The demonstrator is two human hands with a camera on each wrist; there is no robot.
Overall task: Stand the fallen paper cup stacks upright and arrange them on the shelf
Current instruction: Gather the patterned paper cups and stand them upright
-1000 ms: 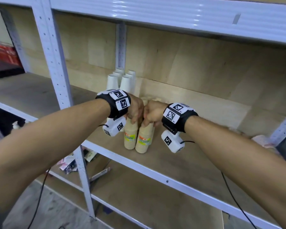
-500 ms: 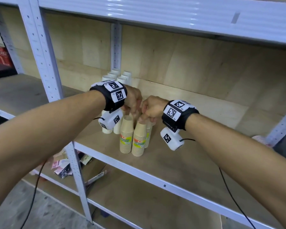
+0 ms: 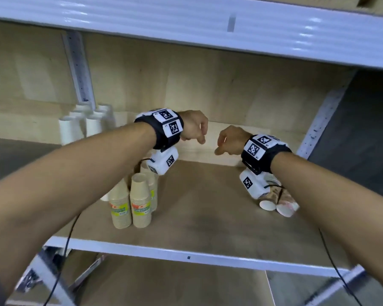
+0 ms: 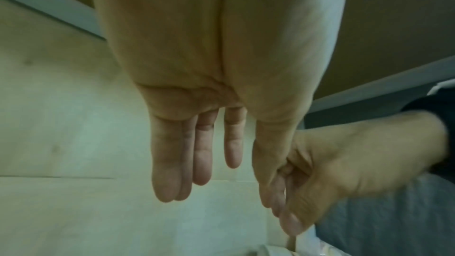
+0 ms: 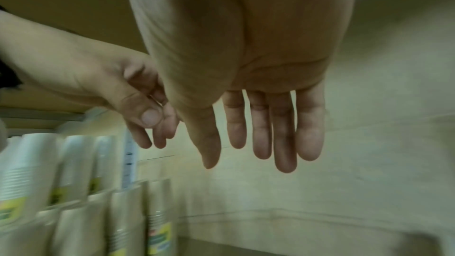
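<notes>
Brown paper cup stacks point(image 3: 139, 204) stand upright in a tight group on the wooden shelf point(image 3: 208, 217), also low at the left in the right wrist view point(image 5: 128, 221). White cup stacks point(image 3: 82, 127) stand upright behind them at the back left. Fallen patterned cup stacks point(image 3: 279, 204) lie on their sides at the right, partly hidden under my right wrist. My left hand point(image 3: 197, 131) hangs above the shelf middle, fingers relaxed and empty point(image 4: 197, 153). My right hand point(image 3: 228, 142) hangs close beside it, fingers straight and empty point(image 5: 258, 133).
A white metal upright point(image 3: 80, 69) stands at the back left and another point(image 3: 323, 120) at the right. The upper shelf's white beam point(image 3: 208, 25) runs close overhead. The white front rail point(image 3: 186, 257) edges the shelf, with a lower shelf beneath.
Both hands have let go of the brown cup stacks, lifted and moved right. The view has swung right, and the fallen stacks at the right have come into sight.
</notes>
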